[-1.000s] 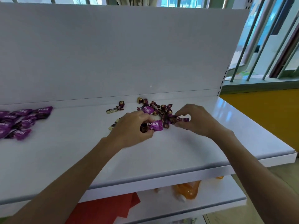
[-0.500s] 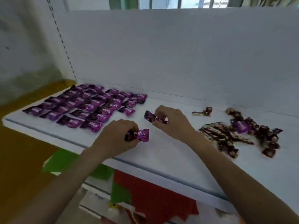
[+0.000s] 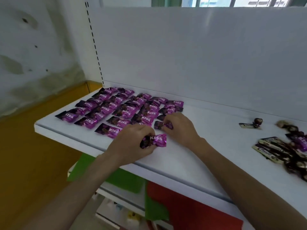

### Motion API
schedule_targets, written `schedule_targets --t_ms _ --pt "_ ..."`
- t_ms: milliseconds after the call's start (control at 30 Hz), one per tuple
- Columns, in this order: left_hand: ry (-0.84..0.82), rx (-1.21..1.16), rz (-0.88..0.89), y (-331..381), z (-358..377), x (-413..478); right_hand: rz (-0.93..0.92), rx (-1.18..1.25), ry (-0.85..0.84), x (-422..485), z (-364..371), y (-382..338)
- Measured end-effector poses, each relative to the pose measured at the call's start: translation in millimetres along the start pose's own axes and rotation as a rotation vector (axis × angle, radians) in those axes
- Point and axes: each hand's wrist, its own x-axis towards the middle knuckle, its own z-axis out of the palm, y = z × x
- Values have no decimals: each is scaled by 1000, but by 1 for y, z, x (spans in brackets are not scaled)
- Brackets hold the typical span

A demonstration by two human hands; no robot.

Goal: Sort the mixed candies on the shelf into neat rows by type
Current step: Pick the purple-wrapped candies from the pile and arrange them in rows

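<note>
Many purple candies [image 3: 119, 107] lie in slanted rows at the left end of the white shelf [image 3: 199, 163] I am looking down on. The shelf is smooth and flat, with a plain white back board [image 3: 199, 55] behind it. Left of it are a stained wall [image 3: 41, 47] and a yellow floor [image 3: 25, 155]. Under the shelf I see a red sheet [image 3: 191, 205] and a green sheet [image 3: 124, 178]. The purple wrappers are shiny and crinkly, with white letters on them. Far to the right sits a messy pile [image 3: 282, 151] of dark bars and round brown sweets. The left hand [image 3: 132, 143] is curled and pinches one purple candy [image 3: 157, 140] just above the front of the shelf. The right hand [image 3: 179, 128] is curled too, and its fingertips pinch another purple candy [image 3: 162, 125] right beside the rows.
</note>
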Motion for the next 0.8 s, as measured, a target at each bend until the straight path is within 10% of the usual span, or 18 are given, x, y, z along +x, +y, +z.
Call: schedule_targets --t_ms 300,800 --pt "37 -84 21 -19 0 9 -39 429 96 -10 -32 -32" --pt "190 -75 131 -5 37 -2 21 398 -152 -57 -30 -20"
